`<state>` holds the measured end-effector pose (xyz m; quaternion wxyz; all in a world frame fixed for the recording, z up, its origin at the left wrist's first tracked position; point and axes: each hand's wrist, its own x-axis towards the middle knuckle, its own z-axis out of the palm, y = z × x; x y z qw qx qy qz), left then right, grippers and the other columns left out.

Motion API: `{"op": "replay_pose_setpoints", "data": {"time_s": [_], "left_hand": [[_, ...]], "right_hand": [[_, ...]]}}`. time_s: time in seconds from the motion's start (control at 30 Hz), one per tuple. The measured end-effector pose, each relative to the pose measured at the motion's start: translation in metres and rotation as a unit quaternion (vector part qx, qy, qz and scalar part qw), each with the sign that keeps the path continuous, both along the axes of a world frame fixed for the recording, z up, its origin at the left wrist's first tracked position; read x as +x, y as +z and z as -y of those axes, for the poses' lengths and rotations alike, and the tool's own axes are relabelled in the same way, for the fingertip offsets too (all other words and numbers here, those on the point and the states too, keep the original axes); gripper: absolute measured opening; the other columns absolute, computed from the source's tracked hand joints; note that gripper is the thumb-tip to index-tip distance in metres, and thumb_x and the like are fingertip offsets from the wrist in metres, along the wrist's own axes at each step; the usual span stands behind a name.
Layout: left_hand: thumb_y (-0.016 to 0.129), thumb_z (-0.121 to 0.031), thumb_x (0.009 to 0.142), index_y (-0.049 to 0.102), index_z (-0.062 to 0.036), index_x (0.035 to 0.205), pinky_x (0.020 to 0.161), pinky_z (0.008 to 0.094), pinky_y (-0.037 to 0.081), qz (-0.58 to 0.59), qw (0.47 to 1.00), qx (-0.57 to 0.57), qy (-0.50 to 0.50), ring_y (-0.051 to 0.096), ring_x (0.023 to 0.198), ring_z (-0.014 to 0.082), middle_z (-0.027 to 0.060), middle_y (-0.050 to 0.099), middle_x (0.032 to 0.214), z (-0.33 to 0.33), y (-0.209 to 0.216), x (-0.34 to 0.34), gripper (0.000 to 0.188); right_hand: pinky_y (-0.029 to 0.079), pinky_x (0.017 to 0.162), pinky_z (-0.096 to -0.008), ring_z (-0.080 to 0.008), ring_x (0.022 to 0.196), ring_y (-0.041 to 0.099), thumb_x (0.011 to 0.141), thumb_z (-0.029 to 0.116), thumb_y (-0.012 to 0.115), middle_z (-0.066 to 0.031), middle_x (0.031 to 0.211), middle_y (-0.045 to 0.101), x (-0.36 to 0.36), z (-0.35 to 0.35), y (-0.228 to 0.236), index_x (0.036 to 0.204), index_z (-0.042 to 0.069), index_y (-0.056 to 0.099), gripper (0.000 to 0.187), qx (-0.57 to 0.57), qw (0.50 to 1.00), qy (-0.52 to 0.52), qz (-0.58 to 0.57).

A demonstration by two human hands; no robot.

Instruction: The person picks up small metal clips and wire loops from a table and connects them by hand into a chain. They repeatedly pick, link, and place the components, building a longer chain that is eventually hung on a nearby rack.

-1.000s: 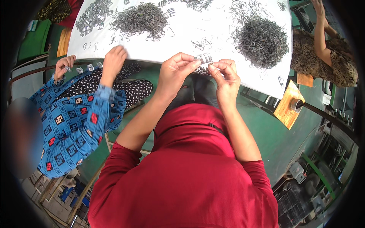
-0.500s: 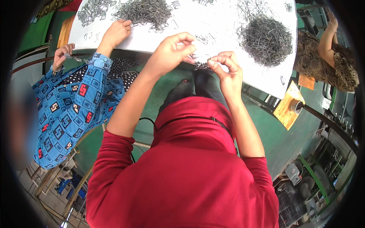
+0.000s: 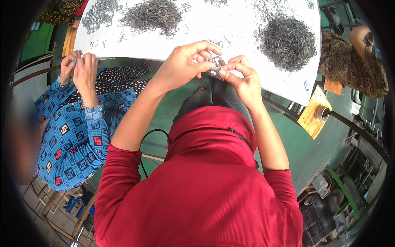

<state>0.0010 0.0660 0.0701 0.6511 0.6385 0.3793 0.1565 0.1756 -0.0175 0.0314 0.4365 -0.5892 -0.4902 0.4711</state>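
Between my hands, at the near edge of the white table, is a small shiny metal piece (image 3: 215,65); its exact kind is hard to make out. My left hand (image 3: 190,61) pinches its left side with thumb and fingers. Thumb and forefinger of my right hand (image 3: 242,79) close on its right side. Just beyond my fingers lie a few loose bent wire hooks (image 3: 224,42) on the white tabletop (image 3: 214,24). A big tangled heap of dark wire hooks (image 3: 288,44) sits to the right, and another pile of hooks (image 3: 153,17) to the far left.
At the left, a co-worker in a blue patterned sleeve (image 3: 94,123) holds small metal parts in both hands (image 3: 84,70). Flatter metal pieces (image 3: 98,15) lie at the far left. A wooden board (image 3: 314,113) carrying a round metal tin (image 3: 322,113) juts out right. Another person (image 3: 349,61) sits beyond.
My left hand has come down and closed onto the shiny metal piece beside my right hand. The co-worker's reaching hand has drawn back from the table to their other hand.
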Motion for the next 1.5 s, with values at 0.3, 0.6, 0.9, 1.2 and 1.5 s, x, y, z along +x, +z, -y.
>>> {"op": "replay_pose_setpoints", "data": {"time_s": [0.3, 0.6, 0.9, 1.2, 1.5], "left_hand": [[0.06, 0.004, 0.079, 0.057, 0.0005, 0.101, 0.065, 0.0158, 0.045, -0.012, 0.999, -0.014, 0.046, 0.053, 0.081, 0.0046, 0.0021, 0.058, 0.095, 0.006, -0.011, -0.001, 0.022], [0.065, -0.003, 0.076, 0.061, -0.0019, 0.094, 0.065, 0.0214, 0.044, -0.015, 0.998, 0.052, 0.012, 0.056, 0.077, 0.0083, 0.0021, 0.062, 0.09, 0.015, -0.007, -0.005, 0.018], [0.067, -0.003, 0.073, 0.063, -0.0052, 0.09, 0.062, 0.022, 0.043, -0.023, 0.993, 0.106, 0.037, 0.056, 0.07, 0.0097, 0.0022, 0.064, 0.084, 0.05, -0.01, -0.007, 0.018], [0.065, -0.001, 0.076, 0.063, -0.0032, 0.092, 0.064, 0.0205, 0.044, -0.035, 0.986, 0.086, 0.139, 0.058, 0.075, 0.0069, 0.0022, 0.065, 0.087, 0.062, -0.019, -0.006, 0.017], [0.066, -0.005, 0.076, 0.067, -0.0061, 0.095, 0.058, 0.023, 0.046, -0.03, 0.97, 0.116, 0.212, 0.061, 0.069, 0.0089, 0.0075, 0.067, 0.079, 0.062, -0.023, 0.001, 0.02]], "right_hand": [[0.044, 0.071, -0.0251, -0.0112, 0.079, 0.052, 0.077, 0.006, 0.067, -0.0021, 0.084, 0.052, 0.014, -0.007, -0.016, 0.079, 0.0, 0.065, 0.006, -0.101, 0.966, 0.09, -0.219], [0.041, 0.077, -0.0248, -0.0114, 0.081, 0.052, 0.075, 0.008, 0.07, -0.0002, 0.081, 0.055, 0.021, -0.015, -0.022, 0.083, 0.005, 0.067, 0.009, -0.122, 0.955, 0.197, -0.188], [0.048, 0.072, -0.034, -0.0228, 0.078, 0.063, 0.078, 0.022, 0.062, -0.0114, 0.087, 0.065, 0.065, -0.075, -0.07, 0.084, 0.004, 0.067, 0.02, -0.081, 0.943, 0.096, 0.307], [0.048, 0.072, -0.0391, -0.0255, 0.085, 0.061, 0.082, 0.017, 0.052, -0.0155, 0.089, 0.063, 0.057, -0.099, -0.074, 0.087, 0.003, 0.059, 0.017, -0.037, 0.85, 0.173, 0.497], [0.036, 0.049, -0.0183, -0.0055, 0.058, 0.051, 0.086, 0.015, 0.058, -0.0021, 0.077, 0.06, 0.037, -0.041, 0.008, 0.09, 0.001, 0.059, 0.015, -0.146, 0.983, 0.052, -0.102]]}}
